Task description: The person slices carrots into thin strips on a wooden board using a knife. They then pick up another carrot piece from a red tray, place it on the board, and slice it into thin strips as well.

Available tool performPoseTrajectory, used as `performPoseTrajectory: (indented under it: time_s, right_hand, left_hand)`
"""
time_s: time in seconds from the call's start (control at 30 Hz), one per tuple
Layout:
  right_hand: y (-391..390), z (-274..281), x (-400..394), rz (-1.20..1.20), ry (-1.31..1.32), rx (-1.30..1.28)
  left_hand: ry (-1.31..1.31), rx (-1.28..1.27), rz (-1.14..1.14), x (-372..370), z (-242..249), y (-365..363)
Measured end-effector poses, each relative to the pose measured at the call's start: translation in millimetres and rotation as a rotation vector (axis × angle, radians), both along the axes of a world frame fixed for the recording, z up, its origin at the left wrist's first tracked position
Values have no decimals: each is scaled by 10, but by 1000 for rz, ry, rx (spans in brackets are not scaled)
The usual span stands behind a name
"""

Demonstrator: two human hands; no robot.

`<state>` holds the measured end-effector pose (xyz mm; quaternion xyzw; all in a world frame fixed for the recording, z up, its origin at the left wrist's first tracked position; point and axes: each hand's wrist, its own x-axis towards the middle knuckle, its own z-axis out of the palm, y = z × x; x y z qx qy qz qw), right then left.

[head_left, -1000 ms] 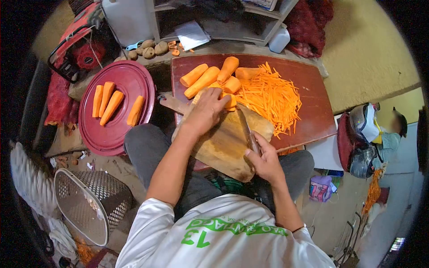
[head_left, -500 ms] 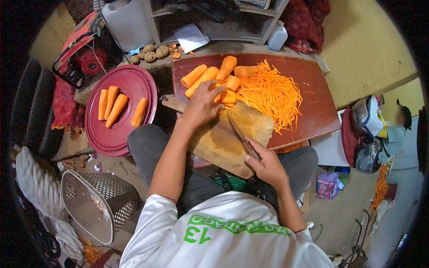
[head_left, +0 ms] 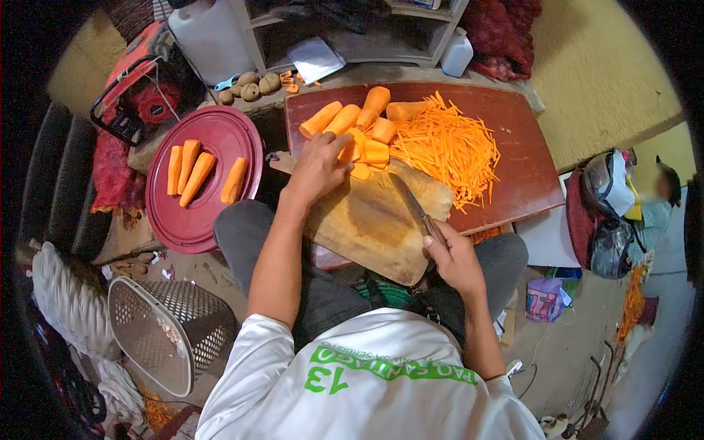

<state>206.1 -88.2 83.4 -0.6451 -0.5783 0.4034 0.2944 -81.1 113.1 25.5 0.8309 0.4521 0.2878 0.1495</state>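
Note:
A wooden cutting board lies across my lap against a red tabletop. My right hand is closed round the handle of a knife, its blade over the board's right part. My left hand is over the board's upper left, fingers bent and apart, beside carrot slices; whether a fingertip touches them I cannot tell. Behind it are peeled whole carrots. A heap of carrot strips sits right of the slices.
A round red lid with several carrots is at the left. Below it stands a perforated basket. Potatoes and a white paper lie behind the tabletop. Helmets and a purple bag are at the right.
My left hand has moved slightly left, off the carrot pieces, and more slices show. My right hand has drawn the knife right, away from them.

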Motion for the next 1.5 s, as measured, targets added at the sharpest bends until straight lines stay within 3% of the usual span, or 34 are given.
performPoseTrajectory:
  time_s: [0.27, 0.4, 0.57, 0.63, 0.77, 1.17, 1.5]
  right_hand:
    - [-43, -4, 4, -52, -3, 45]
    - [-75, 56, 8, -26, -54, 45]
    - [-180, 143, 56, 94, -155, -11]
    - [-284, 137, 96, 141, -81, 38]
    - [-470, 168, 122, 190, -47, 57]
    - [-527, 216, 109, 254, -167, -78]
    - [-515, 200, 164, 281, -177, -34]
  left_hand:
    - [-134, 80, -10, 28, -45, -128]
    - [60, 77, -85, 258, 265, -780]
    - [165, 34, -18, 549, 208, -1477]
    - [123, 39, -3, 587, 167, -1561]
    - [66, -61, -8, 612, 118, -1596]
    - [-60, -10, -58, 761, 15, -1581]
    - [39, -48, -83, 743, 23, -1559]
